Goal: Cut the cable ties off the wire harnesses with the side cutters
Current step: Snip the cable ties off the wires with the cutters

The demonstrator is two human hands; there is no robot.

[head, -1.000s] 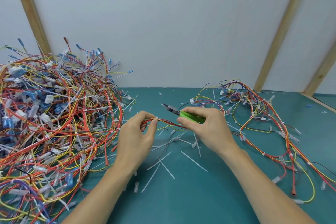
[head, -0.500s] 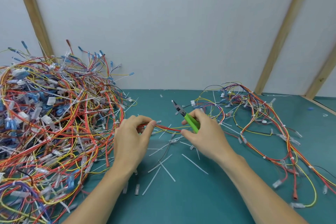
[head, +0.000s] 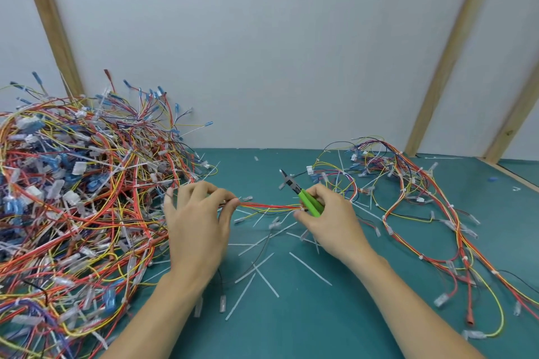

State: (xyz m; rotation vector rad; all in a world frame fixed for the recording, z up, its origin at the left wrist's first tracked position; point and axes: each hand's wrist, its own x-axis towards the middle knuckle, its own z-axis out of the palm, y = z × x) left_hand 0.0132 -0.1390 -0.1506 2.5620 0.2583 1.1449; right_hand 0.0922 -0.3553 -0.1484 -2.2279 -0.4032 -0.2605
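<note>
Left hand [head: 198,221] pinches a red-and-yellow wire bundle [head: 271,207]; right hand [head: 329,218] grips its other end and the green-handled side cutters [head: 300,194], tips pointing far-left. Cut cable ties [head: 262,268] litter the green mat [head: 320,323] just near of the hands, between 2 harness heaps: a big pile [head: 81,198] left, looser harnesses [head: 423,198] right.

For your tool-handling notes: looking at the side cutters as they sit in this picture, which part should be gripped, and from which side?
Grip the side cutters by the green handles, coming from the near right, as the right hand does. The handles point toward the person while the metal tip angles up and away to the left, so that end stays free for cutting.
</note>
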